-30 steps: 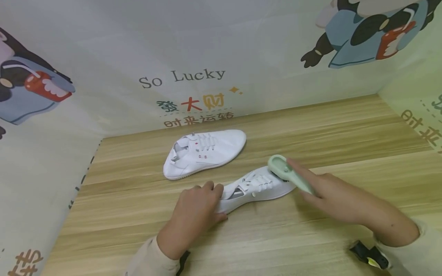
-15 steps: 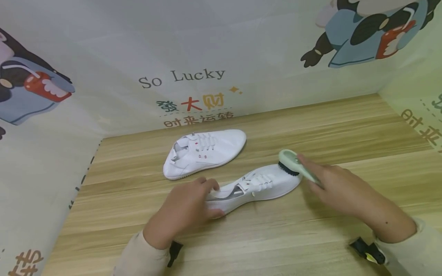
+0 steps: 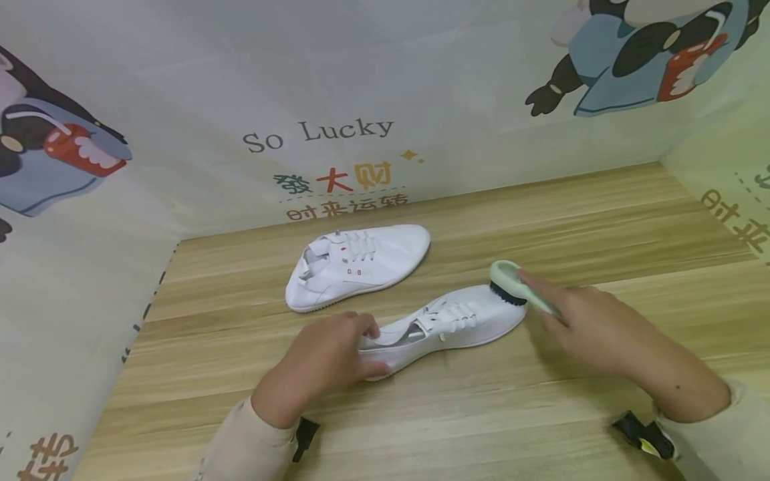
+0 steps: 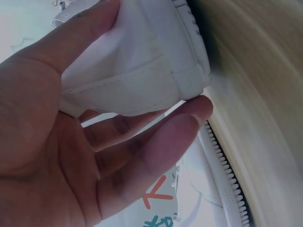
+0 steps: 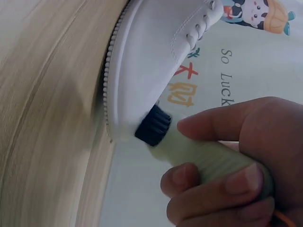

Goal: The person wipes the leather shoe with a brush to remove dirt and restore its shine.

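Observation:
A white lace-up shoe [image 3: 475,314] lies on the wooden surface in the head view, toe to the right. At its heel my left hand [image 3: 315,361] grips the shoe, thumb on the near side and fingers across the far side. The left wrist view shows the heel [image 4: 128,71] between thumb and fingers. My right hand [image 3: 592,327] holds a pale green brush [image 3: 504,272] by its handle. Its dark bristles [image 5: 154,125] touch the toe in the right wrist view. The fingers curl round the handle, and the index finger stretches along it towards the brush head.
A second white shoe [image 3: 373,264] with small red marks lies behind the first, close to the printed back wall [image 3: 337,80]. Printed side walls rise at left and right. Wood-grain surface [image 3: 481,414] stretches in front of the hands.
The brush has moved right, from the upper near the laces to the toe tip, and tilted so its bristles show. My left hand has shifted left along the heel.

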`<state>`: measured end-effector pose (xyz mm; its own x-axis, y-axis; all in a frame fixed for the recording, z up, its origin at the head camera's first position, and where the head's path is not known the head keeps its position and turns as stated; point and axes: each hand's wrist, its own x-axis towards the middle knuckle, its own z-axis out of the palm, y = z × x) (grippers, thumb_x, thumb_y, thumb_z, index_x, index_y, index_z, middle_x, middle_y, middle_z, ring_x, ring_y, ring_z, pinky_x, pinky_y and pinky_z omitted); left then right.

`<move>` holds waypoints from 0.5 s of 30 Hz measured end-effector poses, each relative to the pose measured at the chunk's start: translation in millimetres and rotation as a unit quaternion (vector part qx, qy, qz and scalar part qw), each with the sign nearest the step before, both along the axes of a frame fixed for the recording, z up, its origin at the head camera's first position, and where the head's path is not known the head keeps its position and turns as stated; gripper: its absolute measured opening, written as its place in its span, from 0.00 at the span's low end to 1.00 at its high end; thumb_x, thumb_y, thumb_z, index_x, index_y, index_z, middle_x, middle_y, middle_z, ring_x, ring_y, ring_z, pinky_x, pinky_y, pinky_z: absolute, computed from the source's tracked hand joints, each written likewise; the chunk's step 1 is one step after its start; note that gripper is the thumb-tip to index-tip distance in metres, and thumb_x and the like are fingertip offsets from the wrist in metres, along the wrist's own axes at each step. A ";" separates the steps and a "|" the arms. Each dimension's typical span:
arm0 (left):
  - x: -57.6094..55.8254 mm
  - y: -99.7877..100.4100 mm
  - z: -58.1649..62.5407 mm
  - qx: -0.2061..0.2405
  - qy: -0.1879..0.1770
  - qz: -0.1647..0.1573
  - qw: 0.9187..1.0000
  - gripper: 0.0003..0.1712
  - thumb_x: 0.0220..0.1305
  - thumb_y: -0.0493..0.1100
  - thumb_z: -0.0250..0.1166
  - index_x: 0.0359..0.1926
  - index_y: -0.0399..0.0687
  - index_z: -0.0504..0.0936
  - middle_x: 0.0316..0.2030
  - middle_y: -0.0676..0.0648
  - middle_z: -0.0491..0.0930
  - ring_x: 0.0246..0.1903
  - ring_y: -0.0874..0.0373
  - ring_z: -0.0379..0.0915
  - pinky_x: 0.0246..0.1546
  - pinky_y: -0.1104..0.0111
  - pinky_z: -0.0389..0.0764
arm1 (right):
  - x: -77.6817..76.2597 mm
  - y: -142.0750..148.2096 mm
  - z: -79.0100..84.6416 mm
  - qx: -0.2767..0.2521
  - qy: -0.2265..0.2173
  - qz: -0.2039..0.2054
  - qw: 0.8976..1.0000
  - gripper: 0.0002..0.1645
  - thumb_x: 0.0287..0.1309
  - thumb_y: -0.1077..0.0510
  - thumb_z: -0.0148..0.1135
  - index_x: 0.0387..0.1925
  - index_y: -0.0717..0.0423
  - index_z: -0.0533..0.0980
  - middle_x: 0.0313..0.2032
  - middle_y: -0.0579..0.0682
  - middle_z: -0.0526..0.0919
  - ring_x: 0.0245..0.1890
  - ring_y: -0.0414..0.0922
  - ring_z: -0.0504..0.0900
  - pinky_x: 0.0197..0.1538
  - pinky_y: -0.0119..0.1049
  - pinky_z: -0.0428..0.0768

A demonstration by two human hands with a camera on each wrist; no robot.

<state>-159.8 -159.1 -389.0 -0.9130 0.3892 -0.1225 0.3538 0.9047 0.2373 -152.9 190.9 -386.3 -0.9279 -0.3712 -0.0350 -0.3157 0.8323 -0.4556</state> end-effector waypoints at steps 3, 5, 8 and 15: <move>0.2 -0.1 0.4 0.000 0.003 0.000 1.000 0.27 0.46 0.61 0.79 0.41 0.51 0.82 0.37 0.53 0.84 0.31 0.61 0.75 0.36 0.63 0.77 | -0.9 1.2 0.3 0.008 0.004 0.002 1.000 0.37 0.69 0.59 0.54 0.76 0.57 0.56 0.27 0.51 0.79 0.14 0.37 0.68 0.18 0.31 0.70; 0.4 -0.1 0.5 0.000 0.005 -0.001 1.000 0.27 0.46 0.61 0.79 0.40 0.51 0.82 0.36 0.53 0.83 0.30 0.61 0.74 0.35 0.63 0.76 | 0.2 0.5 1.3 0.003 0.003 0.005 1.000 0.37 0.70 0.58 0.53 0.76 0.56 0.56 0.34 0.55 0.83 0.15 0.37 0.67 0.20 0.32 0.70; 0.8 0.2 0.5 -0.001 0.010 -0.004 1.000 0.27 0.46 0.61 0.79 0.39 0.51 0.81 0.35 0.52 0.83 0.29 0.61 0.72 0.33 0.63 0.76 | 2.8 -2.9 3.0 -0.019 -0.015 0.016 1.000 0.36 0.73 0.55 0.52 0.77 0.50 0.55 0.41 0.56 0.83 0.16 0.37 0.67 0.22 0.32 0.71; 0.9 0.7 0.4 -0.001 0.016 -0.006 1.000 0.27 0.45 0.61 0.79 0.39 0.50 0.82 0.35 0.53 0.83 0.29 0.61 0.72 0.33 0.63 0.76 | 4.4 -6.8 4.2 -0.019 -0.024 0.029 0.999 0.36 0.73 0.54 0.53 0.78 0.44 0.54 0.35 0.49 0.81 0.17 0.36 0.66 0.24 0.33 0.70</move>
